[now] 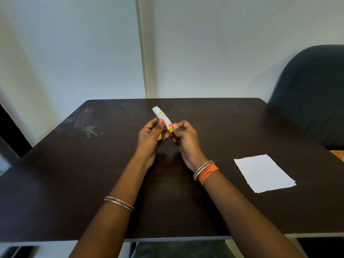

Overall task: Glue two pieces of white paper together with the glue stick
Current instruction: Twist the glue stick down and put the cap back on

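A white and yellow glue stick (162, 117) is held tilted above the middle of the dark table (74, 174), its white end pointing up and away. My right hand (183, 138) pinches its yellow lower end. My left hand (149, 135) touches the stick's middle with the thumb, and a yellow piece, seemingly the cap (159, 137), shows under its fingers. White paper (264, 173) lies flat on the table to the right of my right wrist; a second edge peeks out beneath it at the lower right corner.
A dark upholstered chair (312, 94) stands at the table's far right corner. A white wall runs behind the far edge. Pale scuff marks (87, 125) streak the table's far left. Something orange (337, 154) pokes in at the right edge.
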